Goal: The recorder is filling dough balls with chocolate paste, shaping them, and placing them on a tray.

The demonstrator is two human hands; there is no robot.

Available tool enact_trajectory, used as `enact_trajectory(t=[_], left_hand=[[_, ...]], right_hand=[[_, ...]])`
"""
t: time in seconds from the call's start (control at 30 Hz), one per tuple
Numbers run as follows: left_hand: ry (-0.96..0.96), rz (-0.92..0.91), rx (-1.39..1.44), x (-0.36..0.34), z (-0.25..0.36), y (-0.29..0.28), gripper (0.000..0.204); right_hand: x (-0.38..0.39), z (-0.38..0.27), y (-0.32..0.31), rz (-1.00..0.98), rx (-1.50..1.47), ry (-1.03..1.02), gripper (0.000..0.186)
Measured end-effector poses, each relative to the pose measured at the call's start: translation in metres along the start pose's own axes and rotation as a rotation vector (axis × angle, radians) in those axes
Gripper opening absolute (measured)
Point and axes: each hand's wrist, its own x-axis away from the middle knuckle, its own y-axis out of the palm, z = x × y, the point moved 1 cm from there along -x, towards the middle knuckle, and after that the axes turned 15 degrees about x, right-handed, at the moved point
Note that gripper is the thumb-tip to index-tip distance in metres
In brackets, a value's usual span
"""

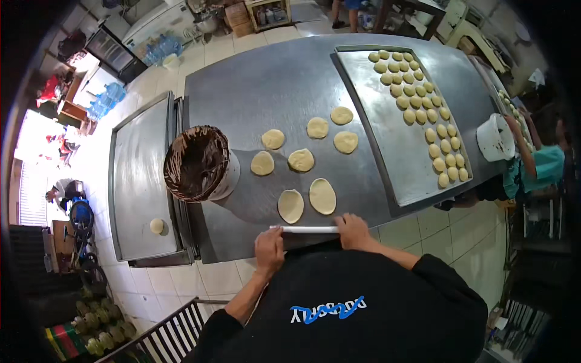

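At the near edge of the metal table, a white rolling pin (pixel 310 230) lies crosswise between my hands. My left hand (pixel 269 251) is closed on its left end, and my right hand (pixel 354 232) grips the right end. Just beyond the pin lie two flat dough ovals, the left one (pixel 290 206) beside the right one (pixel 322 196). Farther back are several smaller flattened dough rounds (pixel 301 160). To the left of the dough stands a white bucket (pixel 229 178) with a thick brown paste (pixel 203 158) inside and smeared over its rim.
A large tray (pixel 387 145) with rows of dough balls (pixel 420 115) lies on the table's right side. At left, another metal tray (pixel 139 175) bears one dough ball (pixel 157 226). A person in a teal shirt (pixel 541 169) works at far right beside a white bucket (pixel 496 138).
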Motion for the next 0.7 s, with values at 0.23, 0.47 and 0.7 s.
enact_trajectory(t=[0.23, 0.47, 0.7], left_hand=[[-0.178, 0.342, 0.221, -0.110, 0.008, 0.013, 0.038], [-0.327, -0.206, 0.463, -0.167, 0.071, -0.070, 0.026], [0.185, 0.185, -0.074, -0.356, 0.043, -0.051, 0.029]], right_hand=[[-0.076, 0.001, 0.027, 0.186, -0.304, 0.355, 0.028], [-0.020, 0.044, -0.046, -0.159, -0.711, 0.602, 0.026], [-0.056, 0.113, -0.038, 0.139, -0.527, 0.559, 0.024]])
